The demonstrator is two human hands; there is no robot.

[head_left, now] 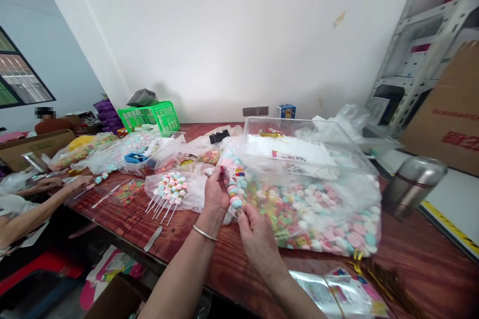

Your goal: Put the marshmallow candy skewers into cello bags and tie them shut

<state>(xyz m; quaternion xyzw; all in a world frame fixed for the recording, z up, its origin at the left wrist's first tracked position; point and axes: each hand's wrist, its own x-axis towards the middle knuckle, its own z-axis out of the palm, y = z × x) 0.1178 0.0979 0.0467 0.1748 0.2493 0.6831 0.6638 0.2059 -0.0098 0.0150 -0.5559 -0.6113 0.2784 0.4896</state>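
A marshmallow skewer in pastel colours, with a printed wrapper seemingly around it, is held upright between my two hands. My left hand, with a bangle at the wrist, closes on its upper left side. Down at its lower end, my right hand pinches thumb against fingers; the stick there is mostly hidden. To the left, a bunch of finished marshmallow skewers lies on a clear plastic sheet, sticks towards me. On the right spreads a big clear bag of loose marshmallows and gummies.
A clear plastic bin with white sticks or papers stands behind the bag. Flat wrappers, gold ties and a steel flask are at right. A green basket stands at back left. A co-worker's hands work at far left.
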